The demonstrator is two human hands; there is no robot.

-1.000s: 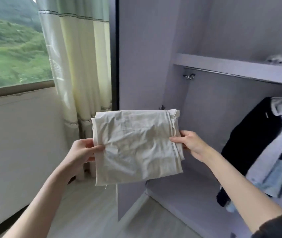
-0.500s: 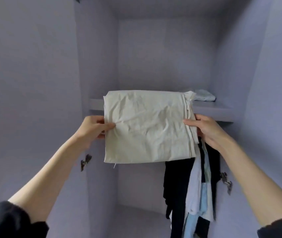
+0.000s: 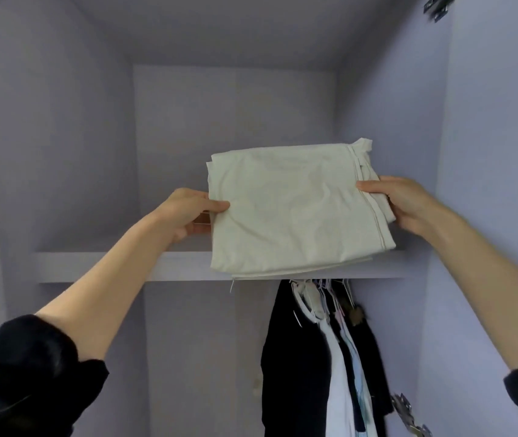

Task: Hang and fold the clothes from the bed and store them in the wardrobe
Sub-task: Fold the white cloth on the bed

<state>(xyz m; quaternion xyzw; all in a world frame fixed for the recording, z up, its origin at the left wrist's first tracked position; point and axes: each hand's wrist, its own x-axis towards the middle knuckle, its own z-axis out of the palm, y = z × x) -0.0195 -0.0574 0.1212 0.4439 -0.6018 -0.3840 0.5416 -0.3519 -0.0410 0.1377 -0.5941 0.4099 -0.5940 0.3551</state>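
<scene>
Left hand (image 3: 188,212) and right hand (image 3: 403,200) pinching the side edges of a folded cream garment (image 3: 295,209), centre frame, over wardrobe shelf (image 3: 93,266), hanging clothes (image 3: 324,357) lower right

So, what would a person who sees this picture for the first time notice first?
First the folded cream cloth in the middle, held at its side edges by the left hand and the right hand above the wardrobe shelf. Next, the dark and light hanging clothes under the shelf, at the right.
</scene>
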